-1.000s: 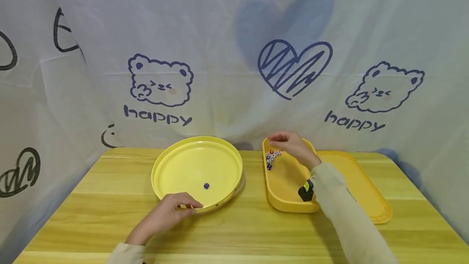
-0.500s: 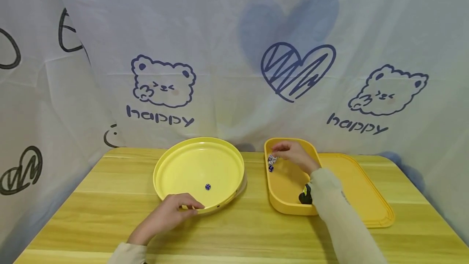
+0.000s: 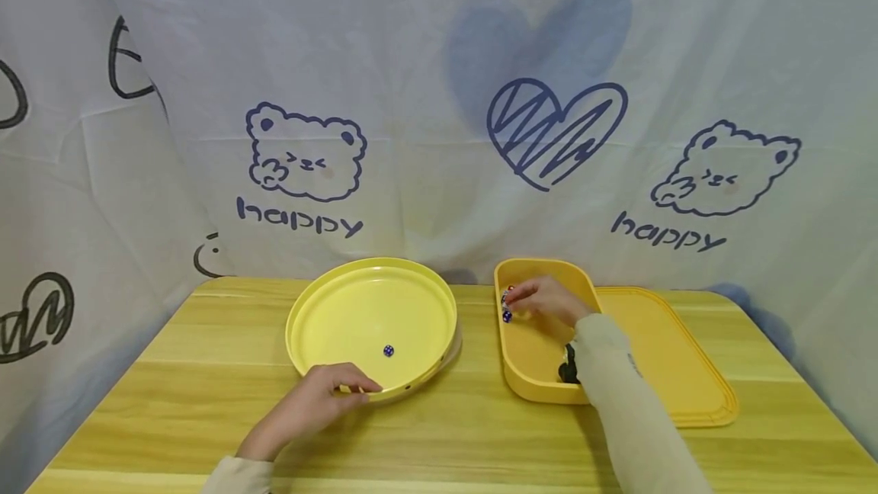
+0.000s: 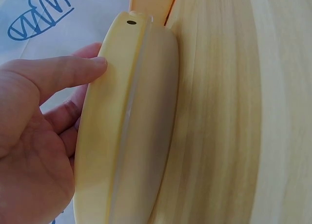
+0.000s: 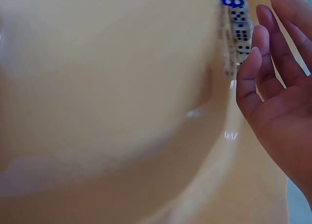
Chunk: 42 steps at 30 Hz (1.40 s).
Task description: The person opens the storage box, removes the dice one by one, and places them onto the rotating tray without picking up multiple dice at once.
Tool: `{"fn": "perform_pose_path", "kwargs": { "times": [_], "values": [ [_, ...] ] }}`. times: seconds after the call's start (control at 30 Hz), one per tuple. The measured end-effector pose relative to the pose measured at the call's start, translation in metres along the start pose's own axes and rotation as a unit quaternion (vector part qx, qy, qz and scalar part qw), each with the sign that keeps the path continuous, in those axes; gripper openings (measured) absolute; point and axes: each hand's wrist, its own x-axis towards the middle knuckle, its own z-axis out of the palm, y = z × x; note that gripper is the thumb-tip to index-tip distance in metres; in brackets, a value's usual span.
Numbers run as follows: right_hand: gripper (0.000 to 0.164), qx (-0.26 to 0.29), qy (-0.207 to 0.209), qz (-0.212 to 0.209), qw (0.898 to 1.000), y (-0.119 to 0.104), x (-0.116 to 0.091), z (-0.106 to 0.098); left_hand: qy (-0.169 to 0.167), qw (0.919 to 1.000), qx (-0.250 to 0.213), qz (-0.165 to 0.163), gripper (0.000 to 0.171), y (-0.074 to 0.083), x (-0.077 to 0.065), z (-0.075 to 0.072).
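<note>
Backdrop: white cloth (image 3: 425, 101) with bear, heart and "happy" prints; writing at far left cut off by frame edge.
Surface: wood-grain table (image 3: 158, 395), below both hands.
Left hand (image 3: 319, 400): pinching near rim of yellow round tray (image 3: 299, 311), thumb outside; other fingertips hidden behind the wall in left wrist view.
Tray die: one blue die (image 3: 388, 351) on tray floor, just beyond left fingertips.
Right hand (image 3: 552, 299): inside orange box (image 3: 545, 391), at the dice; visible fingers lightly bent, slightly apart; cannot tell whether thumb and finger pinch a die.
White dice (image 5: 241, 31): beside right fingertips, against box wall; partly covered in head view, count unclear.
Box die: second blue die (image 3: 507, 317), just nearer the person than right fingertips; cut by top edge in right wrist view.
Dark object (image 3: 568, 367): in box, nearer the person than right hand; partly behind right sleeve (image 3: 620, 387), identity unclear.
Flat orange piece (image 3: 675, 357): right of right hand, partly hidden by sleeve.
</note>
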Motion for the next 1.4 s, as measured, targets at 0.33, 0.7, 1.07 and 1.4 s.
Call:
{"fn": "perform_pose_path", "kwargs": {
  "times": [0.33,0.7,1.07,1.4],
  "values": [
    [0.017,-0.062,-0.023,-0.024,0.998,0.006,0.004,0.008,0.001,1.0,-0.002,-0.006,0.014,-0.001,0.0,0.0],
    [0.02,-0.085,-0.032,-0.015,0.996,0.006,0.007,0.014,-0.004,0.9999,-0.005,-0.009,0.013,0.0,0.0,-0.001],
    [0.016,-0.1,-0.02,-0.01,0.995,0.001,0.003,0.011,-0.006,0.9999,-0.006,-0.009,0.013,0.001,0.001,0.0],
    [0.019,-0.062,-0.001,0.002,0.998,-0.003,-0.001,0.009,0.001,1.0,-0.004,-0.006,0.012,0.001,0.0,0.0]
  ]
}}
